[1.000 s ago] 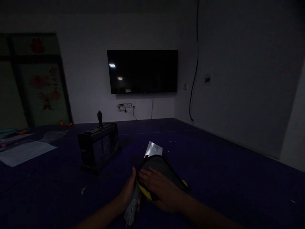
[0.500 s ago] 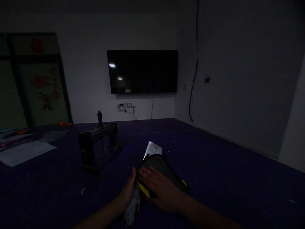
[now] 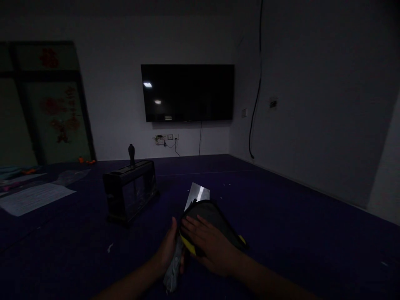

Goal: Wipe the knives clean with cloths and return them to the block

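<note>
My left hand (image 3: pixel 165 254) is closed around the long grey handle (image 3: pixel 172 275) of a tool whose flat, shiny metal blade (image 3: pixel 199 193) points away from me. Over the lower part of the blade lies a grey cloth (image 3: pixel 215 214) with a black edge and yellow patches. My right hand (image 3: pixel 208 246) holds this cloth against the tool, its fingers stretched across the top. The cloth hides much of the blade, so the kind of tool is unclear. A dark box with clear sides (image 3: pixel 131 191) stands to the left, a dark knobbed handle (image 3: pixel 131 155) rising from its top.
The dim room has a dark blue work surface (image 3: pixel 281 241). Printed paper (image 3: pixel 36 198) and clear plastic (image 3: pixel 71 177) lie at the left. A white scrap (image 3: pixel 109 248) is nearer me. Beyond are a wall-mounted television (image 3: pixel 189 93) and a hanging black cable (image 3: pixel 256 96).
The blade has shifted slightly left and up in view. Both hands keep their hold, the right hand still on the cloth. The view has moved a little.
</note>
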### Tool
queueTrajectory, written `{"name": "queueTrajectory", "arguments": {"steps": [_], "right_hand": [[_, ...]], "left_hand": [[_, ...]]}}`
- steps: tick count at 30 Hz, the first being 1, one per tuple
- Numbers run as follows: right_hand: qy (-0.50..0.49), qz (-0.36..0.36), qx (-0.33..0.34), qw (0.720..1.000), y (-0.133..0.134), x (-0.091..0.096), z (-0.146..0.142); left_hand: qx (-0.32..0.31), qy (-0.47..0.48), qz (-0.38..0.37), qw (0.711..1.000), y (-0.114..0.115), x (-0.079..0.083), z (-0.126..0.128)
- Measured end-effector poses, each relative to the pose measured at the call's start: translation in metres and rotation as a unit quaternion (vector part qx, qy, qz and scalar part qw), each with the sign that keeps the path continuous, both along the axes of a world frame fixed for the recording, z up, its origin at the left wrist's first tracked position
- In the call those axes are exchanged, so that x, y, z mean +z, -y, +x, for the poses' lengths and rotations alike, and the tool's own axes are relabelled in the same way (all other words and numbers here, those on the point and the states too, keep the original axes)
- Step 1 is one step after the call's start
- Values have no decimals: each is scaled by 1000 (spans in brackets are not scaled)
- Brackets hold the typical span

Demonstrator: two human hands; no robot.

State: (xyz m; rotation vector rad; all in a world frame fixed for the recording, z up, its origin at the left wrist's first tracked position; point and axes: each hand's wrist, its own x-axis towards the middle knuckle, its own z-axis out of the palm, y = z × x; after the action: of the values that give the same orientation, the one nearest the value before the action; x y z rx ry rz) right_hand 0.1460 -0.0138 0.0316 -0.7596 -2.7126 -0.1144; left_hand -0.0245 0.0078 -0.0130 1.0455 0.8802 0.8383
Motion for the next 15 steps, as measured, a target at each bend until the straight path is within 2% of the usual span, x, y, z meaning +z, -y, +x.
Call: {"name": "queueTrajectory", "arguments": {"steps": [8, 15], "right_hand": [[-5, -4, -15, 1000, -3, 1, 3], [-2, 14, -38, 999, -3, -1, 2]], "left_hand": [[4, 40, -4, 999, -10, -7, -4], [28, 54, 6, 998, -9, -4, -6]]}}
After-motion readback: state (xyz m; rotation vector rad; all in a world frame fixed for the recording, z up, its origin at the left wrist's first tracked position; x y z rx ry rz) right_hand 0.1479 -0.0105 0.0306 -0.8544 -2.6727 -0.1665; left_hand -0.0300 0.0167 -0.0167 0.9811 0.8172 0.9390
